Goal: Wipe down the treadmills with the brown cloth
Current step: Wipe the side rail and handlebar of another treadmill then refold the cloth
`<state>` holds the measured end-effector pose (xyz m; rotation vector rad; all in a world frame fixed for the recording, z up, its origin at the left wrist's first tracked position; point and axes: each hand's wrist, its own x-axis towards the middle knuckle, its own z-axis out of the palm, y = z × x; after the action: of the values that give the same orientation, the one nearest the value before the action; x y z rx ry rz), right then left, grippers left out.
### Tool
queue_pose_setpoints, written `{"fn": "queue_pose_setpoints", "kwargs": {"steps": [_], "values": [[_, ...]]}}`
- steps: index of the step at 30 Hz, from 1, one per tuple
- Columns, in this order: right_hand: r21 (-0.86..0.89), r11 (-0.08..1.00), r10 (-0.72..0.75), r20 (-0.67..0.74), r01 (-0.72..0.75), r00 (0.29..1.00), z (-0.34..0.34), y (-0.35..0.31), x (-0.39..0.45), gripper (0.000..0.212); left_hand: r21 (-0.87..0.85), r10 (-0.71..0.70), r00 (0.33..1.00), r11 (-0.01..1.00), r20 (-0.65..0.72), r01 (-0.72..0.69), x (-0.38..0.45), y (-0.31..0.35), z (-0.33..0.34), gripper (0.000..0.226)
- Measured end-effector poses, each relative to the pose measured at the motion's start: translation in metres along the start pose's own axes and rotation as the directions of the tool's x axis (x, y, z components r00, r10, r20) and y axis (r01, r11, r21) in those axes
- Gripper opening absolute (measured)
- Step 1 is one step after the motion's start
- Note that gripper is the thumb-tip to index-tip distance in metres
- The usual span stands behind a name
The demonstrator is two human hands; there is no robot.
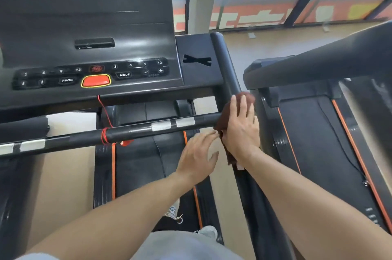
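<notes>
Brown cloth (246,98) was seen pressed against the right side rail (226,69) of the nearer treadmill (135,162), at the corner where that rail met the front crossbar (118,132). It was covered by the right hand (240,128), whose fingers were laid nearly straight over it and along the rail; a bunched end showed past the fingertips and a loose end hung below the wrist. Whether the thumb was curled under the cloth could not be told. The left hand (197,156) was held just beside the right hand, on its inner side, with fingers spread and relaxed and nothing grasped; its fingertips were close to the hanging cloth, though contact could not be made out. Beyond the left hand, a red cord (105,135) was wound round the crossbar, and the console (91,26) with its red stop button (96,80) was seen farther ahead. To the outer side of the right hand, a second treadmill (318,132) with orange edge stripes was seen.
</notes>
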<state>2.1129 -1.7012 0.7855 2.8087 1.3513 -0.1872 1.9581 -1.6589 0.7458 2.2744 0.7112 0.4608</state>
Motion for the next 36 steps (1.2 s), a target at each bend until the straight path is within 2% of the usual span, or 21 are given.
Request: {"fn": "queue_pose_setpoints", "kwargs": {"steps": [1, 3, 4, 6, 8, 14, 17, 20, 22, 24, 26, 27, 28, 29, 30, 31, 32, 36], "values": [[-0.005, 1.0, -0.029, 0.018, 0.029, 0.999, -0.002, -0.001, 0.006, 0.113, 0.062, 0.068, 0.996, 0.996, -0.053, -0.065, 0.011, -0.005, -0.008, 0.059], [0.041, 0.996, -0.079, 0.038, 0.078, 0.996, -0.006, 0.004, 0.017, 0.115, 0.228, 0.128, 0.991, 0.967, -0.051, -0.113, 0.035, -0.01, -0.02, 0.069], [0.091, 0.992, -0.092, 0.049, 0.087, 0.995, -0.008, 0.009, 0.021, 0.116, 0.322, 0.103, 0.995, 0.942, -0.001, -0.098, 0.047, -0.012, -0.022, 0.075], [0.211, 0.976, -0.082, 0.1, 0.059, 0.992, -0.017, 0.018, 0.03, 0.118, 0.482, -0.057, 0.987, 0.876, 0.153, -0.024, 0.065, -0.008, -0.021, 0.083], [0.301, 0.953, -0.068, 0.149, 0.02, 0.987, -0.023, 0.024, 0.036, 0.12, 0.582, -0.192, 0.954, 0.813, 0.228, 0.024, 0.077, -0.002, -0.014, 0.079], [0.508, 0.858, -0.047, 0.212, -0.069, 0.976, -0.024, 0.032, 0.041, 0.125, 0.602, -0.231, 0.91, 0.798, 0.343, -0.025, 0.124, -0.004, -0.018, 0.033], [0.54, 0.832, 0.011, 0.208, -0.124, 0.978, -0.024, 0.031, 0.036, 0.123, 0.61, -0.245, 0.916, 0.792, 0.317, 0.001, 0.125, -0.007, -0.012, 0.028], [0.449, 0.866, 0.164, 0.161, -0.22, 0.973, -0.02, 0.021, 0.019, 0.117, 0.663, -0.245, 0.931, 0.749, 0.272, 0.003, 0.118, -0.002, -0.005, 0.042], [0.303, 0.911, 0.258, 0.114, -0.281, 0.959, -0.016, 0.01, 0.002, 0.117, 0.712, -0.214, 0.955, 0.702, 0.205, 0.005, 0.107, 0.002, -0.003, 0.067], [0.19, 0.941, 0.272, 0.064, -0.279, 0.96, -0.009, 0.002, -0.017, 0.121, 0.771, -0.171, 0.968, 0.636, 0.184, -0.035, 0.088, 0.009, -0.004, 0.081], [0.111, 0.962, 0.248, 0.037, -0.25, 0.968, -0.001, 0.002, -0.039, 0.123, 0.768, -0.06, 0.968, 0.621, 0.244, -0.156, 0.051, 0.008, 0.012, 0.08], [0.075, 0.971, 0.227, 0.024, -0.228, 0.974, 0.004, 0.004, -0.052, 0.122, 0.693, 0.028, 0.967, 0.692, 0.253, -0.201, 0.026, 0.009, 0.025, 0.081], [0.041, 0.978, 0.205, 0.001, -0.205, 0.979, 0.01, 0.008, -0.066, 0.119, 0.512, 0.095, 0.968, 0.834, 0.231, -0.205, -0.001, 0.012, 0.037, 0.082], [0.015, 0.983, 0.185, -0.029, -0.185, 0.982, 0.015, 0.011, -0.08, 0.113, 0.195, 0.084, 0.977, 0.973, 0.197, -0.123, -0.026, 0.025, 0.041, 0.081], [0.001, 0.986, 0.168, -0.056, -0.168, 0.984, 0.02, 0.016, -0.095, 0.107, -0.145, -0.01, 0.981, 0.989, 0.195, 0.039, -0.049, 0.044, 0.042, 0.078], [-0.004, 0.988, 0.152, -0.073, -0.153, 0.986, 0.024, 0.021, -0.11, 0.101, -0.366, -0.112, 0.968, 0.911, 0.225, 0.19, -0.07, 0.061, 0.045, 0.074], [-0.003, 0.99, 0.138, -0.083, -0.139, 0.987, 0.026, 0.026, -0.125, 0.098, -0.502, -0.195, 0.943, 0.808, 0.268, 0.31, -0.087, 0.077, 0.05, 0.07], [0.034, 0.994, 0.103, -0.066, -0.101, 0.992, 0.03, 0.047, -0.189, 0.097, -0.697, -0.414, 0.833, 0.47, 0.368, 0.541, -0.131, 0.1, 0.075, 0.059]]}}
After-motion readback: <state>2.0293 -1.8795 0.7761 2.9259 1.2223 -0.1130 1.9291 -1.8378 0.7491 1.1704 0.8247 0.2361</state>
